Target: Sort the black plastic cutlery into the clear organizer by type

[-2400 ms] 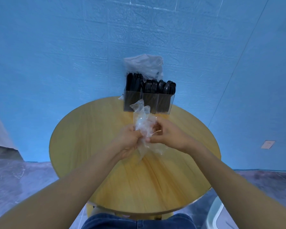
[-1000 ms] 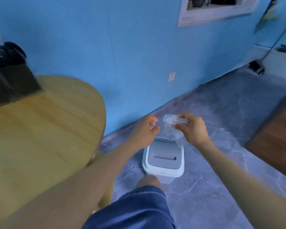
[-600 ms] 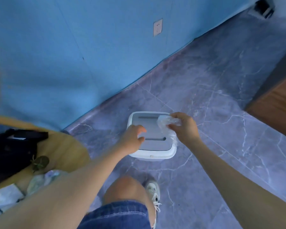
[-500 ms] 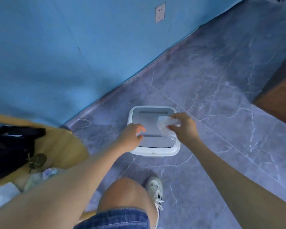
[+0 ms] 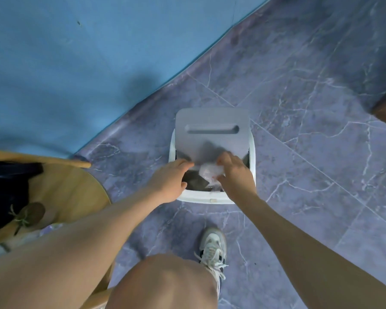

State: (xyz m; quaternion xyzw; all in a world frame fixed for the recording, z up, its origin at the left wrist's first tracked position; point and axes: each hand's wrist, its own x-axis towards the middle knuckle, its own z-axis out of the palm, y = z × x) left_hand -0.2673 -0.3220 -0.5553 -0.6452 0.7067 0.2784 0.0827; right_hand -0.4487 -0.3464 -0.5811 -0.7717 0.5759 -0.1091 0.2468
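At centre frame, the right hand [image 5: 234, 175] pinches a crumpled plastic bag [image 5: 210, 171] directly over the bin [image 5: 252, 152] opening. The left hand [image 5: 169, 180], fingers loosely curled and holding nothing, presses the tilted lid [image 5: 212, 134] back just beside it.

White bin [image 5: 252, 152] with grey lid [image 5: 212, 134] (dark inside), blue wall [image 5: 76, 63], grey marbled floor [image 5: 310, 108].

Bin [image 5: 252, 152] on floor [image 5: 310, 108], stool [image 5: 76, 190] left.
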